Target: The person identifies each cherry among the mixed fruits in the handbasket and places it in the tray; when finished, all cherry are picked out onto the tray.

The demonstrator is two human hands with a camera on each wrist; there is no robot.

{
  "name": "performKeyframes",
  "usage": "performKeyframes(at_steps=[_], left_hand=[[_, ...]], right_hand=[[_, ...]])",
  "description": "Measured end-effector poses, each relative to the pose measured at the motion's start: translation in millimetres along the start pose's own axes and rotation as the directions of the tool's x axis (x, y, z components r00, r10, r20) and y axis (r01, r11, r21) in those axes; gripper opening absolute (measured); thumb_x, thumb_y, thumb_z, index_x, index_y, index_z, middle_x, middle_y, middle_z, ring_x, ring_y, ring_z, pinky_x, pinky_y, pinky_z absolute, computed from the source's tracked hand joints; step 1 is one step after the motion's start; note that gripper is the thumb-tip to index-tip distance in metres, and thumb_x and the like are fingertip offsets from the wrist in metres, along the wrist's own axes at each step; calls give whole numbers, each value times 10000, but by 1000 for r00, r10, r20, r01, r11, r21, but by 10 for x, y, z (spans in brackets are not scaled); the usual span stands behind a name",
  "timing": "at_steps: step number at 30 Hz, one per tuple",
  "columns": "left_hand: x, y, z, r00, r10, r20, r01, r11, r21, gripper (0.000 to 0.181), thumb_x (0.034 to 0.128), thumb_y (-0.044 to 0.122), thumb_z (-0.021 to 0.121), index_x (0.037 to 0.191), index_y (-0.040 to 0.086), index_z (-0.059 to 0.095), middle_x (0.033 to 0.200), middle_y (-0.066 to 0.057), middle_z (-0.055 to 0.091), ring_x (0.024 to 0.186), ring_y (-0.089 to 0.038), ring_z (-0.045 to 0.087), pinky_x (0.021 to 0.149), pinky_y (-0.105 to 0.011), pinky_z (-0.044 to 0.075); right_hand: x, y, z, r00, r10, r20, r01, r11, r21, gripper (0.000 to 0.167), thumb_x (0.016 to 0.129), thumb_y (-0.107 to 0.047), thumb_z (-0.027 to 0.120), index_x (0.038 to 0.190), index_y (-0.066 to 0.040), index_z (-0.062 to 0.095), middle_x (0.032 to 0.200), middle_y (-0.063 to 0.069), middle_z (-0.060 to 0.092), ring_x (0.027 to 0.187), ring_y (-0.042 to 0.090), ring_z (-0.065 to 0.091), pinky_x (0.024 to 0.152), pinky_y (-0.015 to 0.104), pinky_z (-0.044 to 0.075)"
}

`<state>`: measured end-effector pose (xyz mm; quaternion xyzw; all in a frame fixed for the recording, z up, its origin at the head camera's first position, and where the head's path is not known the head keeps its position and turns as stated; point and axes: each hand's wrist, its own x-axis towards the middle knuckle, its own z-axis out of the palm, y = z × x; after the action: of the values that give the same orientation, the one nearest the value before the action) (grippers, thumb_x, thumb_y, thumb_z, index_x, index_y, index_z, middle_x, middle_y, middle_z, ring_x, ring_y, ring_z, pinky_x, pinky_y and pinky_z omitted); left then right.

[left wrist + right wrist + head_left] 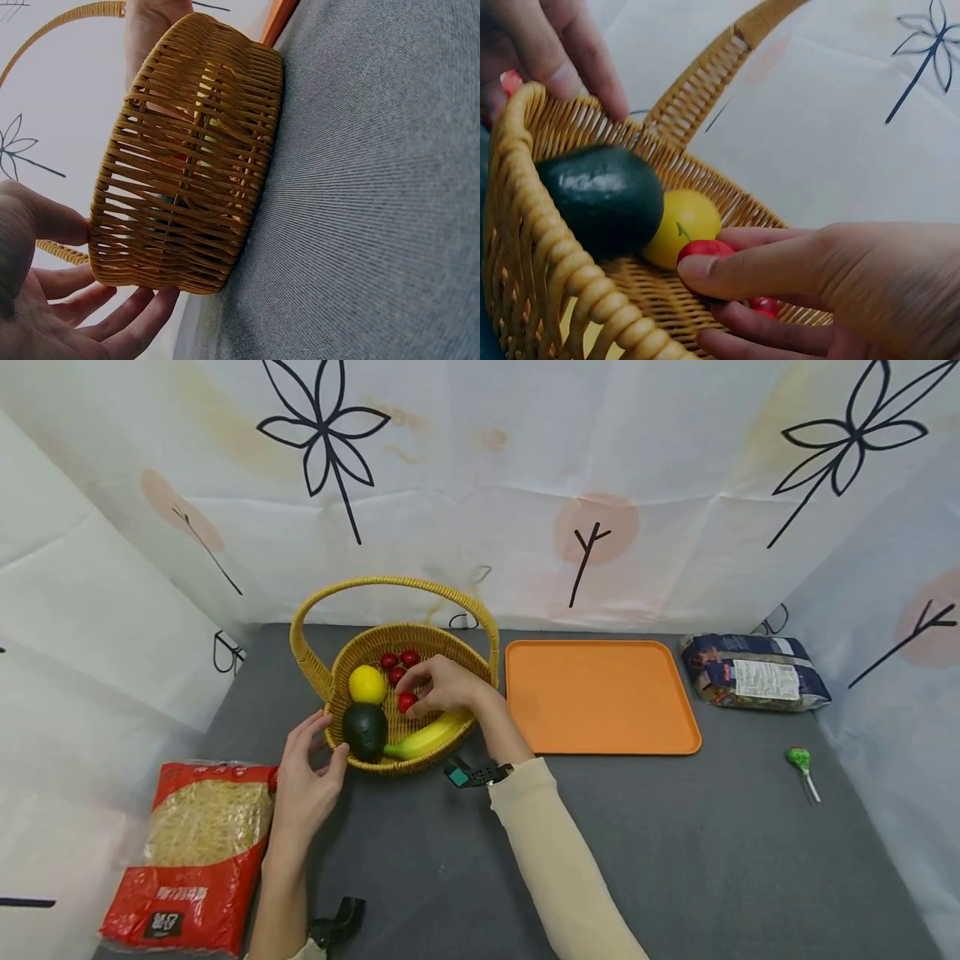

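Observation:
A yellow wicker basket (480, 653) stands at the back left of the table. My left hand (306, 777) holds its left side, with the thumb against the rim (94, 202) and the fingers along the outer wall. Inside the basket, my right hand (448, 687) pinches a red cherry (705, 251) with a green stem between thumb and fingers. Several other red cherries (388, 661) lie toward the back of the basket. A round yellow fruit (367, 684), a dark green avocado (365, 732) and a banana (429, 737) share the basket.
An orange tray (600, 697) lies right of the basket. Beyond it are a dark blue packet (753, 672) and a green lollipop (801, 762). A red bag of noodles (195, 852) sits beside my left forearm. Patterned cloth (480, 468) hangs behind the table.

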<state>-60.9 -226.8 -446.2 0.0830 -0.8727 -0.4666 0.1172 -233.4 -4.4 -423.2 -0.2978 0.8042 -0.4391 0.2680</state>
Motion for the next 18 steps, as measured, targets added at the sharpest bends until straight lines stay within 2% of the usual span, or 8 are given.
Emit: performKeyframes(at_steps=[3,10,14,18], left_hand=[[-2,-1,7,1000,2,0,-2,1000,-6,520,1042,70,677,1540,-9,549,1684,-216,434,1340,-481,598,777,47,430],[-2,-6,8,1000,3,-7,-3,1000,0,520,1043,65,679,1541,-12,549,1683,-219,436,1344,-477,597,775,56,418],[-3,2,-1,1000,9,2,-9,1000,-7,528,1043,78,689,1543,-16,548,1683,-226,433,1340,-485,599,771,51,416],[0,0,-12,1000,8,8,-8,1000,-11,544,1043,92,696,1552,-19,538,1688,-236,424,1337,-497,594,763,51,412]], right_hand=[[-70,-30,-21,998,-58,-14,58,998,17,358,935,-93,847,1284,-56,773,1292,90,770,1092,297,726,921,289,599],[-310,-86,-67,980,-195,-34,195,981,0,366,955,-133,834,1301,-49,751,1304,97,761,1091,300,707,1031,428,601],[-529,-133,-132,976,-217,-25,218,975,40,360,957,-119,824,1298,-39,741,1313,100,745,1087,282,721,1004,445,616],[-797,-145,-244,976,-217,-16,217,968,123,332,953,-95,818,1272,-50,738,1297,108,727,1068,271,738,933,437,648]])
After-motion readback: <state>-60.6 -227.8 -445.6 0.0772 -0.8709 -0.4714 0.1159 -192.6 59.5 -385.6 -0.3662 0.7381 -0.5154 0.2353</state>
